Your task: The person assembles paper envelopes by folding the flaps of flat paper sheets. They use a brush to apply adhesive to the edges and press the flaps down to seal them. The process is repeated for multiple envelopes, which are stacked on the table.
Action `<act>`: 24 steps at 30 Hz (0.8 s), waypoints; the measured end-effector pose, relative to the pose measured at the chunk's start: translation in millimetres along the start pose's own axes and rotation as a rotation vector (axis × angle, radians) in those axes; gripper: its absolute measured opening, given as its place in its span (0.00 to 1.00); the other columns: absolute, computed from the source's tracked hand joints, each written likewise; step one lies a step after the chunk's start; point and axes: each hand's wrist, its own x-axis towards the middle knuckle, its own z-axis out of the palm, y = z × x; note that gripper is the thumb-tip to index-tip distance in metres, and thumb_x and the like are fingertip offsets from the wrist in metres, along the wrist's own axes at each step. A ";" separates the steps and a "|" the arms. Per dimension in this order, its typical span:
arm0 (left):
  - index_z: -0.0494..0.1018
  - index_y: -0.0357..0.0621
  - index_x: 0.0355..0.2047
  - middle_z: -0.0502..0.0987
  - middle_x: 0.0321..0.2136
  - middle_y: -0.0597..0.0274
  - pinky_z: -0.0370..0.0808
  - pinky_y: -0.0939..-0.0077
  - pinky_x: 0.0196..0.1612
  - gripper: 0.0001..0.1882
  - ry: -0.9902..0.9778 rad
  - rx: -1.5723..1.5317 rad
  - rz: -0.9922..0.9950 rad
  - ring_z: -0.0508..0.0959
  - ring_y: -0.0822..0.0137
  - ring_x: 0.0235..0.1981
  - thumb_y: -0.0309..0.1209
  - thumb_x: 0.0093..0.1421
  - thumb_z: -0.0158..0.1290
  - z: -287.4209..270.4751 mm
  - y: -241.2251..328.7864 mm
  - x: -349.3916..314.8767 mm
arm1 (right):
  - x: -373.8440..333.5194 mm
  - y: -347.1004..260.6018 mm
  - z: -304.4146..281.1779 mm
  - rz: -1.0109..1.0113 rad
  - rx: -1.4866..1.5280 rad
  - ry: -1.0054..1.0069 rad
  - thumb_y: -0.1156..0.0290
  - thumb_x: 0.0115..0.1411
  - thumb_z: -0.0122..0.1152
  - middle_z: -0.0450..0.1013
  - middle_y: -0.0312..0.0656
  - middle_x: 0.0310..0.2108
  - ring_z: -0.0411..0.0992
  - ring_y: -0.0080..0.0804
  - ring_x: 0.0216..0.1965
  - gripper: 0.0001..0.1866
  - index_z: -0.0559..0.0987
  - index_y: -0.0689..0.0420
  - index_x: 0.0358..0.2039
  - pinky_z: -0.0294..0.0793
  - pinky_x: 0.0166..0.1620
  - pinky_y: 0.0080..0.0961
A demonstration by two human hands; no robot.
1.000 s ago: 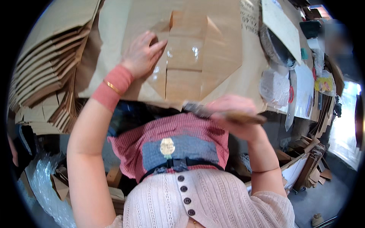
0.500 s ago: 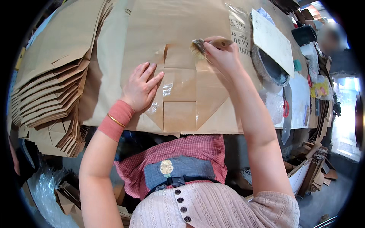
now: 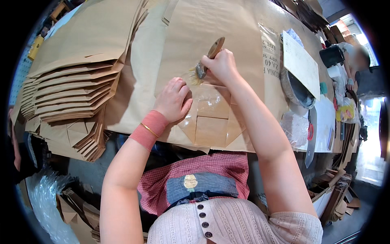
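A brown paper bag (image 3: 212,129) lies on the worktable with its folded end toward me; glossy wet patches show on the folds. My right hand (image 3: 223,68) is closed around a brush (image 3: 215,47) with a wooden handle. Its pale bristles rest at the upper edge of the folded part, just right of my left fingers. My left hand (image 3: 174,99) rests on the left side of the bag, its fingers close together and a little bent, the thumb apart, holding nothing. A red band and a thin bangle circle that wrist.
A tall stack of folded brown paper bags (image 3: 77,89) stands at the left. To the right a white board (image 3: 300,63) partly covers a dark basin (image 3: 298,91). Beyond are a knife blade (image 3: 311,140) and red-handled scissors (image 3: 310,131). Another person (image 3: 359,61) is at the far right.
The brush has moved left and slightly down across the bag, its handle now pointing up. My left fingers have drawn together from a spread position. The whole view has shifted.
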 end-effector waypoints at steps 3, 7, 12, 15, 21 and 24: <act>0.69 0.36 0.40 0.70 0.47 0.47 0.68 0.57 0.57 0.16 0.009 0.027 0.016 0.67 0.46 0.56 0.33 0.54 0.56 1.6 -1.6 1.6 | 1.8 -15.8 -9.8 -0.003 -0.144 0.134 0.61 0.48 0.65 0.77 0.51 0.22 0.77 0.45 0.27 0.15 0.81 0.64 0.24 0.77 0.35 0.35; 0.69 0.36 0.39 0.70 0.48 0.46 0.67 0.56 0.58 0.15 0.014 0.004 0.045 0.67 0.44 0.57 0.32 0.54 0.55 4.3 -4.7 6.4 | -28.3 8.4 -51.0 -0.245 0.248 0.201 0.69 0.51 0.66 0.78 0.48 0.26 0.77 0.41 0.30 0.10 0.82 0.61 0.31 0.78 0.35 0.30; 0.69 0.37 0.38 0.70 0.47 0.45 0.65 0.54 0.60 0.14 -0.014 -0.009 0.006 0.67 0.43 0.56 0.30 0.53 0.55 3.0 0.0 5.9 | -167.6 39.7 -155.7 -0.366 -0.162 0.177 0.76 0.53 0.64 0.76 0.46 0.40 0.76 0.40 0.39 0.17 0.81 0.55 0.46 0.77 0.41 0.28; 0.68 0.37 0.40 0.69 0.50 0.45 0.64 0.53 0.61 0.15 -0.010 -0.010 -0.026 0.66 0.42 0.58 0.29 0.54 0.55 7.7 -3.3 -3.2 | -211.6 110.8 -204.2 -0.321 -0.584 0.353 0.78 0.53 0.60 0.75 0.47 0.42 0.76 0.42 0.41 0.20 0.80 0.54 0.48 0.77 0.43 0.32; 0.67 0.38 0.40 0.70 0.44 0.47 0.68 0.57 0.52 0.12 -0.153 0.026 -0.044 0.69 0.45 0.51 0.27 0.56 0.53 -9.5 -7.8 10.4 | -242.2 150.6 -230.8 -0.385 -0.915 0.169 0.77 0.48 0.62 0.76 0.44 0.42 0.75 0.42 0.43 0.16 0.82 0.55 0.40 0.75 0.43 0.34; 0.67 0.38 0.42 0.71 0.37 0.50 0.72 0.60 0.43 0.17 -0.145 -0.125 -0.219 0.73 0.48 0.41 0.22 0.52 0.57 -16.9 -17.4 42.6 | -216.6 100.9 -185.0 -0.219 -0.420 -0.114 0.74 0.49 0.65 0.77 0.45 0.40 0.74 0.43 0.45 0.17 0.80 0.60 0.42 0.70 0.50 0.37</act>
